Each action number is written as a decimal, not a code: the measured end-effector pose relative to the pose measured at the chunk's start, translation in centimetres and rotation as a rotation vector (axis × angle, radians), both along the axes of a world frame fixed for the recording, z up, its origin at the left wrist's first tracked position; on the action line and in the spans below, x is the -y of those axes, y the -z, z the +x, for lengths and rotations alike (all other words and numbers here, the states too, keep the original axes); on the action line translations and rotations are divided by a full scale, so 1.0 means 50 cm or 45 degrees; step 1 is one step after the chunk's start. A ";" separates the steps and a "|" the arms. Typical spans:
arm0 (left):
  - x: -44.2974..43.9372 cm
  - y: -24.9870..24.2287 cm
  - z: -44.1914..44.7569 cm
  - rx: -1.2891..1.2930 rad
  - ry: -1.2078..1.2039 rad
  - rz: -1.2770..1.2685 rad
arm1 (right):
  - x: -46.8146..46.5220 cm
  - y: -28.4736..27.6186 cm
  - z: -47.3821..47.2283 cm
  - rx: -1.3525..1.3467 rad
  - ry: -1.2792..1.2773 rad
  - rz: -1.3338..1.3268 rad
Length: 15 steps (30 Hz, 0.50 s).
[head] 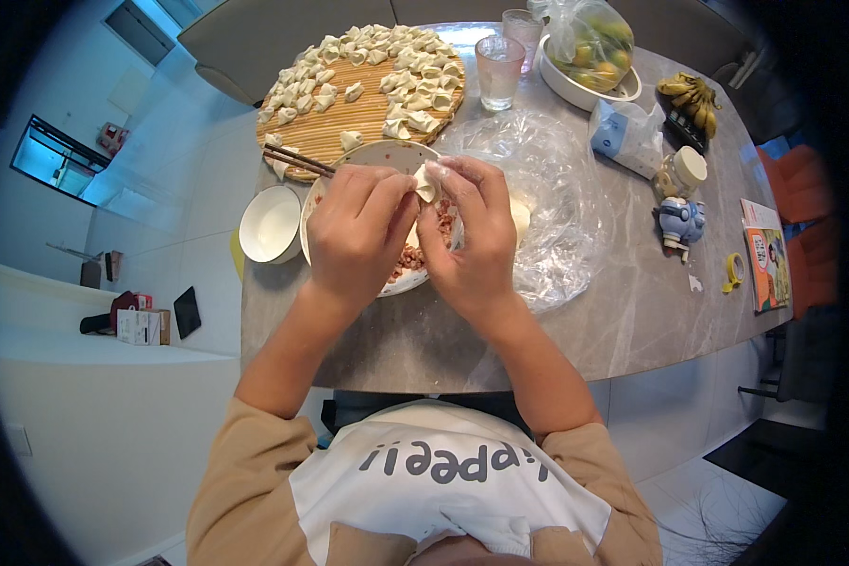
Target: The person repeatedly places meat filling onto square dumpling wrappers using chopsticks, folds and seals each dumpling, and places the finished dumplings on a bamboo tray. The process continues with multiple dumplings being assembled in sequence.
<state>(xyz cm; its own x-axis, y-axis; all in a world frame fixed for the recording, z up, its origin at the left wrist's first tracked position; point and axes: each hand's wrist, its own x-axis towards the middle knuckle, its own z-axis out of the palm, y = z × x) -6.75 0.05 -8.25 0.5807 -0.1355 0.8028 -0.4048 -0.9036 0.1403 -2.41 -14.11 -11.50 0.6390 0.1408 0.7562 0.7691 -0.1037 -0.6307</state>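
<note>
A folded dough dumpling [426, 185] is pinched between the fingertips of my left hand [359, 230] and my right hand [470, 233]. Dark chopsticks [297, 160] stick out to the left from my left hand. Both hands are over a large speckled bowl [403, 150], which holds minced meat filling [412, 260]. To its left stands a small white bowl [270, 225] with pale contents. Folded dumplings [424, 78] lie on a round slatted bamboo tray [293, 134] beyond the bowl. Right of my right hand, a pale dough piece [520, 216] shows at a clear plastic bag [562, 233].
Two glasses [499, 78] stand behind the plastic bag. Farther right are a white basin [566, 92] with bagged fruit, bananas [693, 102], a tissue pack [626, 138], a lidded jar [681, 172], a blue toy [681, 221], yellow tape [734, 271] and a booklet [765, 262].
</note>
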 end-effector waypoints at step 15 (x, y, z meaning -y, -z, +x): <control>-0.011 -0.039 -0.005 -0.553 0.224 -1.050 | 0.013 0.000 0.005 -0.513 -0.387 0.347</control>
